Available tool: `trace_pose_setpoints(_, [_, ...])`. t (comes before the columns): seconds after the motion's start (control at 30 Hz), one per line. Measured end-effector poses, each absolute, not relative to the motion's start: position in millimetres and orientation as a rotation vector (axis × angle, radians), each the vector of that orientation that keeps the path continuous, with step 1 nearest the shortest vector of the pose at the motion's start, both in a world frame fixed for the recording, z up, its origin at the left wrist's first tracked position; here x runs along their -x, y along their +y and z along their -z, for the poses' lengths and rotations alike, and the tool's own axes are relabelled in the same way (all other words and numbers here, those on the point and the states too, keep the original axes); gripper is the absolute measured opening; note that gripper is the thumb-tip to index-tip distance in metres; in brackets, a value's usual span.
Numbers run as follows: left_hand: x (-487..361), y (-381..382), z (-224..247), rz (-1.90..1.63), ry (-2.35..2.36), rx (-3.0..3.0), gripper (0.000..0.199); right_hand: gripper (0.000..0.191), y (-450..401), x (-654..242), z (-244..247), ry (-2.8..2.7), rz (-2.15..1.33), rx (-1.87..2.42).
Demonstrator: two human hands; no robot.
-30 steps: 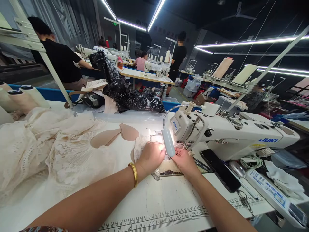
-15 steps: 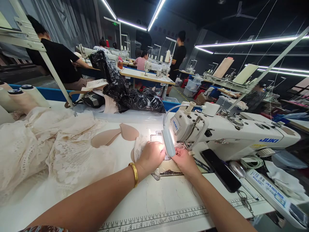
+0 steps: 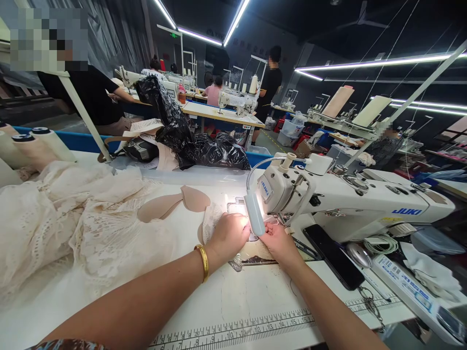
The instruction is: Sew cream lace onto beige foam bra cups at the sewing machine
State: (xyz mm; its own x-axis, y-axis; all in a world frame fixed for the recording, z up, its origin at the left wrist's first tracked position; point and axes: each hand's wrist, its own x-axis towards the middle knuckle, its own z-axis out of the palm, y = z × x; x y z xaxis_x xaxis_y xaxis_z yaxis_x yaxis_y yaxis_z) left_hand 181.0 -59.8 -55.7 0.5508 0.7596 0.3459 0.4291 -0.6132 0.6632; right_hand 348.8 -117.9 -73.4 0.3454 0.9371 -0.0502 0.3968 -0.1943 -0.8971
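My left hand (image 3: pixel 232 235), with a gold bangle at the wrist, is closed beside the lit needle area, left of the lamp head (image 3: pixel 254 214). Its fingertips are lost in the glare. Cream lace fabric (image 3: pixel 209 221) lies against its left side. On the other side of the lamp, my right hand (image 3: pixel 278 243) has its fingers bent together under the head of the white sewing machine (image 3: pixel 328 194). What either hand pinches is too small or hidden to name. Beige cup pads (image 3: pixel 196 199) rest on the table to the left.
A lace pile (image 3: pixel 105 228) and thread cones (image 3: pixel 51 143) are at left. A black plastic bag (image 3: pixel 219 151) lies behind. A phone (image 3: pixel 333 256), tweezers and a control box (image 3: pixel 408 287) sit at right. Several people are in the background.
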Motion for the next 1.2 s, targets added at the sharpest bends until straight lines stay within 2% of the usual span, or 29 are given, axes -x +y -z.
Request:
trace_pose_setpoints(0.5, [-183.1, -57.3, 61.2, -0.873, 0.955, -2.291, 0.04, 0.027, -116.6, -347.2, 73.3, -1.129, -0.884, 1.745])
trace_pose_setpoints(1.2, [-182.3, -56.4, 61.7, -0.832, 0.974, -2.312, 0.034, 0.029, -118.4, -344.4, 64.3, -1.149, -0.872, 1.8])
